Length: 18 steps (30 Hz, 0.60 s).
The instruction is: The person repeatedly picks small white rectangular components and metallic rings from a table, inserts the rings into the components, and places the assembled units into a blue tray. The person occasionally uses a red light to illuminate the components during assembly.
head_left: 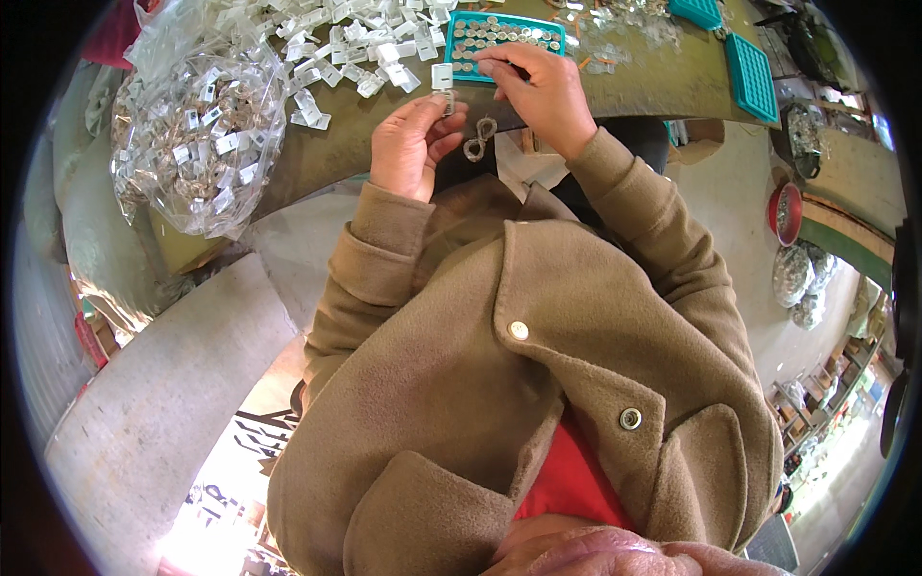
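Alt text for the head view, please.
The left hand holds a small whitish plastic piece, a looped cord below, while the right hand is at a teal tray of round discs. Further left lie a pile of similar pieces and a filled clear bag.

At the upper left of the frame, a bag sat left of a heap of pieces. Right of that heap lay a tray with discs in it; another tray lay at the upper right.
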Each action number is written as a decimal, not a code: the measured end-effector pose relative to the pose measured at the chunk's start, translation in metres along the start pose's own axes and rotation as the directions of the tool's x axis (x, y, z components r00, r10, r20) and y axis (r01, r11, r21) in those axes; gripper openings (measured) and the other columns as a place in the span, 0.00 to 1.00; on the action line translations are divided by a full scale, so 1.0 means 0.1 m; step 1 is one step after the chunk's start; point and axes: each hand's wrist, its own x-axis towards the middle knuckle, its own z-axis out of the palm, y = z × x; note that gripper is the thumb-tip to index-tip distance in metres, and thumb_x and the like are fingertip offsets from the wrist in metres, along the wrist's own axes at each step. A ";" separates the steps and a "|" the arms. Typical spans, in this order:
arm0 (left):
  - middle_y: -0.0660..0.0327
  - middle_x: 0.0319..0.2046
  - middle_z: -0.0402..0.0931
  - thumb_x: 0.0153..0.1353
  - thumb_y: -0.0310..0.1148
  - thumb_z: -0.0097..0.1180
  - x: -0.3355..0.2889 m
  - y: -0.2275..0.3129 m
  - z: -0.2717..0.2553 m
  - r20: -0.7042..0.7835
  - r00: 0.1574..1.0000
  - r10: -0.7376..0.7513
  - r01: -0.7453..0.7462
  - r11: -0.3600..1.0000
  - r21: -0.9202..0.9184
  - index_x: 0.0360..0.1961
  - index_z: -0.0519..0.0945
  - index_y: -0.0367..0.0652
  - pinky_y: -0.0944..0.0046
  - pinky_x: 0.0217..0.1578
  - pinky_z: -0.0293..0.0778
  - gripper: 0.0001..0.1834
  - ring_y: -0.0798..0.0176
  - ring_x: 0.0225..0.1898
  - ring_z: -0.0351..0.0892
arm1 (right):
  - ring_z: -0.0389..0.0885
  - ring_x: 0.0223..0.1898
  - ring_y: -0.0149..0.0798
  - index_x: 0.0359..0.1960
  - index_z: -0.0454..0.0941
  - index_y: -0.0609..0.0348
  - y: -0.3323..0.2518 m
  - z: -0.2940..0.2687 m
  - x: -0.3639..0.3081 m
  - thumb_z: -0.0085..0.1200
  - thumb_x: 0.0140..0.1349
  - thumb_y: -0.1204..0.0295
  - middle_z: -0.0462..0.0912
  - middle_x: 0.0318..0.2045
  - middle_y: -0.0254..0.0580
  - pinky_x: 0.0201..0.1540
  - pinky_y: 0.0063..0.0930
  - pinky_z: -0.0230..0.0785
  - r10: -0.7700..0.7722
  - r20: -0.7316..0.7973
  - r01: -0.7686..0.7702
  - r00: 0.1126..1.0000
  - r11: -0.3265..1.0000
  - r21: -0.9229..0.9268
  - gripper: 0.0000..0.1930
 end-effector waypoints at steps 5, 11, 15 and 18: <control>0.61 0.37 0.83 0.67 0.34 0.54 0.03 0.06 -0.04 -0.028 0.994 0.104 -0.102 0.993 0.061 0.44 0.80 0.39 0.77 0.26 0.77 0.11 0.73 0.34 0.82 | 0.81 0.33 0.45 0.36 0.83 0.52 0.14 0.20 0.18 0.56 0.57 0.74 0.79 0.32 0.36 0.33 0.35 0.74 -0.376 0.038 0.363 0.926 0.856 -0.368 0.07; 0.60 0.38 0.83 0.67 0.34 0.54 0.04 0.03 -0.05 -0.031 0.996 0.082 -0.080 0.995 0.063 0.44 0.79 0.39 0.77 0.26 0.77 0.11 0.72 0.35 0.82 | 0.79 0.35 0.45 0.35 0.82 0.51 0.24 0.25 0.21 0.55 0.55 0.75 0.77 0.34 0.35 0.37 0.36 0.73 -0.388 0.128 0.401 0.913 0.789 -0.465 0.08; 0.60 0.38 0.83 0.67 0.35 0.54 0.04 0.02 -0.04 -0.037 0.997 0.072 -0.070 0.996 0.058 0.44 0.79 0.39 0.77 0.27 0.77 0.11 0.72 0.35 0.82 | 0.80 0.36 0.45 0.36 0.82 0.53 0.28 0.13 0.19 0.56 0.55 0.75 0.78 0.34 0.37 0.38 0.35 0.74 -0.419 0.162 0.443 0.894 0.763 -0.471 0.07; 0.59 0.39 0.82 0.67 0.34 0.54 0.03 0.01 -0.02 -0.020 0.997 0.068 -0.067 0.997 0.035 0.44 0.79 0.39 0.76 0.28 0.78 0.11 0.72 0.36 0.82 | 0.80 0.37 0.45 0.37 0.82 0.55 0.29 0.05 0.18 0.56 0.57 0.76 0.80 0.35 0.39 0.38 0.35 0.74 -0.434 0.133 0.441 0.891 0.760 -0.477 0.07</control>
